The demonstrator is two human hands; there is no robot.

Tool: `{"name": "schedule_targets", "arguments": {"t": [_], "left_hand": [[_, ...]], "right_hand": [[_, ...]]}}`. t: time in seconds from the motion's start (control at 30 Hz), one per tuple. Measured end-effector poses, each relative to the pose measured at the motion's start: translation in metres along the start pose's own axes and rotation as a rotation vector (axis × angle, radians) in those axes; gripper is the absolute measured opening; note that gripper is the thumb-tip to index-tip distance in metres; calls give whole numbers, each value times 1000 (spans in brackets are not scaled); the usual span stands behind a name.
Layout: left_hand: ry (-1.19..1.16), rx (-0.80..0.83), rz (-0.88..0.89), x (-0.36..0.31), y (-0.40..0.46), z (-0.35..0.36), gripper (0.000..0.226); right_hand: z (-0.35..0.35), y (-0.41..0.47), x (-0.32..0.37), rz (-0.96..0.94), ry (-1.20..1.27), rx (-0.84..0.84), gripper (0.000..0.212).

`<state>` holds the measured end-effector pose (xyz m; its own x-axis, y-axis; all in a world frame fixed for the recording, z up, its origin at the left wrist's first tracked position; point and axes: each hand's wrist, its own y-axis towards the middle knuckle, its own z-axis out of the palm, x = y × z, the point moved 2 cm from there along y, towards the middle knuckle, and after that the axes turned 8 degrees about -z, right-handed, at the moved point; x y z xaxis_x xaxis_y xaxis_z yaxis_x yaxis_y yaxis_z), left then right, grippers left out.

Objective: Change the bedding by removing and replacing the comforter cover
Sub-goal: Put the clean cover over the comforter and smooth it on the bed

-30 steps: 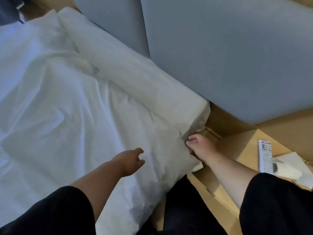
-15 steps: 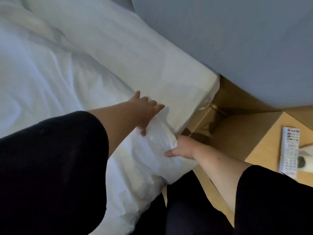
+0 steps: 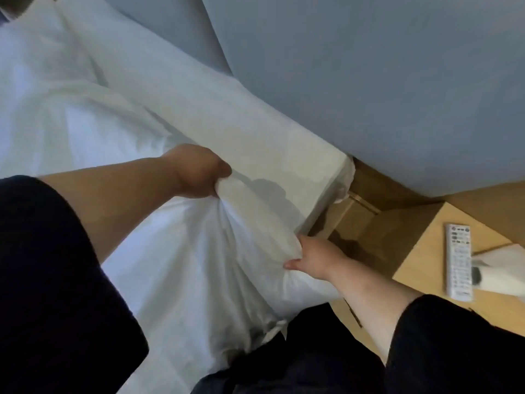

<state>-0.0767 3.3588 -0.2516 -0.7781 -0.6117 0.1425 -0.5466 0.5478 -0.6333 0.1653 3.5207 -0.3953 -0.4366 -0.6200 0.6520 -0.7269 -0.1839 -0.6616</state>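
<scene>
A white comforter in its cover (image 3: 85, 132) lies rumpled over the bed, its near corner bunched into folds at the head end. My left hand (image 3: 199, 172) grips a fistful of that bunched fabric from above, fingers buried in it. My right hand (image 3: 315, 255) holds the same corner from the bed's side, fingers curled into the cloth. A white pillow or mattress end (image 3: 255, 132) runs along the grey headboard (image 3: 383, 81) just beyond my hands.
A wooden nightstand (image 3: 426, 251) stands at the right with a white remote control (image 3: 458, 263) and a white object (image 3: 500, 271) on it. Wooden bed frame parts (image 3: 355, 214) show between bed and nightstand. My dark clothing fills the bottom edge.
My left hand went from lying flat on the comforter to gripping a fistful of it. The corner is now gathered and lifted between both hands.
</scene>
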Motion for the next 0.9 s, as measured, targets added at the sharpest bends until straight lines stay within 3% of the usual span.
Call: {"name": "schedule_targets", "arguments": {"t": [0.07,0.23,0.37,0.47,0.57,0.73,0.9], "left_hand": [[28,-43,-74,17,-22,-36,36],[37,-280,-211,49,-49,-152,29],[84,-478,-186,47,-33,-215,28],[161,-552,-178,30,-7,-204,32],[-13,-498,-249,-2,19,-150,42],[-270,-242,-252,-40,17,-30,51],[-462,32,-362,-45,-45,88,52]], "right_hand": [[-34,-13,12,-58,-143,-204,46],[-176,-65,61,-202,-350,-703,23],[-236,-98,78,-128,-535,-913,13],[-235,-95,59,23,-610,-860,14],[-221,-77,20,204,-600,-695,16],[-190,-50,-36,382,-484,-615,23],[-154,-24,-27,332,-527,-487,31]]}}
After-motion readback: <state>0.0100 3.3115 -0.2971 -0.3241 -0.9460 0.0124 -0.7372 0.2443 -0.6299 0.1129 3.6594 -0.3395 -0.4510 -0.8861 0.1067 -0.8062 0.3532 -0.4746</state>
